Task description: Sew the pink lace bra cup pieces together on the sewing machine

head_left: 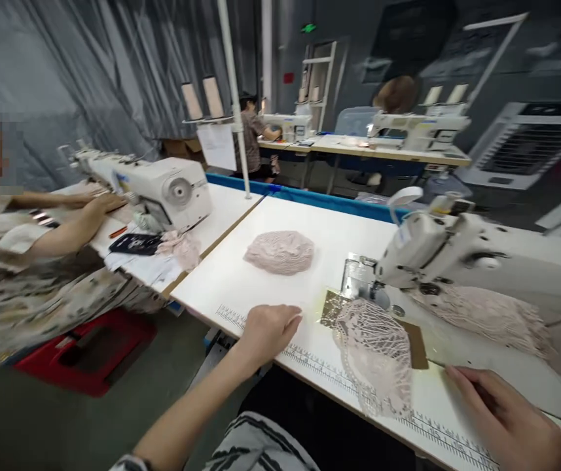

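A worker's left hand [266, 330] rests palm down on the near edge of a white desk [339, 229], fingers loosely curled and holding nothing. The right hand [503, 413] lies flat at the near right, fingers stretched out and also empty.

Between the two hands lies a pale pink lace piece [376, 356]. It is spread over a brown patch on the desk, across the printed ruler [309, 358] that runs along the near edge. The right fingertips are just beside it and appear not to touch it. The lace's far end reaches toward the needle plate [359, 275] of the sewing machine [437, 245], though whether any of it sits under the foot cannot be told.

A rounded bundle of the same pink fabric [280, 252] lies apart on the far left of the desk, and a looser heap [486, 314] lies to the right, beneath the machine's arm. Judging by this layout, one piece is laid out at the machine and is in neither hand, with stitching apparently not under way.

At the next desk to the left, a co-worker [25, 261] sits with both hands at a second sewing machine [162, 186].
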The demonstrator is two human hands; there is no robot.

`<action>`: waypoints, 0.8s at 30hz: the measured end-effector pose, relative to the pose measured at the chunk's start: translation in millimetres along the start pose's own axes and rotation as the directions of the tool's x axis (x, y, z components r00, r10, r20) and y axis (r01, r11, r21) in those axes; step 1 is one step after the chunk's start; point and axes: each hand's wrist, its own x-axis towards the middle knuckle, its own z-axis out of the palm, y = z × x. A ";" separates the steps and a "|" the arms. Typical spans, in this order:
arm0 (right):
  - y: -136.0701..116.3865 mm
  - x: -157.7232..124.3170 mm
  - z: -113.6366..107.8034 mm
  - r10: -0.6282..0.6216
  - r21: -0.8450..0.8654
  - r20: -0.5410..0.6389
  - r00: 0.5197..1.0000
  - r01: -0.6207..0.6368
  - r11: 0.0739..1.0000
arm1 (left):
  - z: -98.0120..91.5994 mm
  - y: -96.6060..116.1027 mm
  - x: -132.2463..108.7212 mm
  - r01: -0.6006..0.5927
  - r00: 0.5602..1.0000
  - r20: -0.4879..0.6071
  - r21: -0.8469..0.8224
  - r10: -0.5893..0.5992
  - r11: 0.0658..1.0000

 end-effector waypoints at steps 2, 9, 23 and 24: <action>-7.7 3.6 -1.0 0.033 0.070 0.030 0.999 -0.035 0.997 | 4.1 11.4 -1.1 -0.104 0.994 -0.031 -0.037 0.103 0.994; -24.3 -0.7 -6.5 -0.008 0.160 -0.016 1.000 0.011 0.987 | 12.0 52.5 35.4 -0.536 0.844 -0.137 -0.175 0.518 0.826; -29.6 -6.3 -2.6 -0.085 0.127 -0.076 0.993 0.094 0.987 | 31.2 79.0 100.2 -0.232 0.951 0.157 -0.204 0.265 0.951; -28.5 -6.5 -2.3 -0.088 0.123 -0.067 0.994 0.096 0.988 | 31.9 78.4 100.3 -0.211 0.955 0.158 -0.233 0.251 0.949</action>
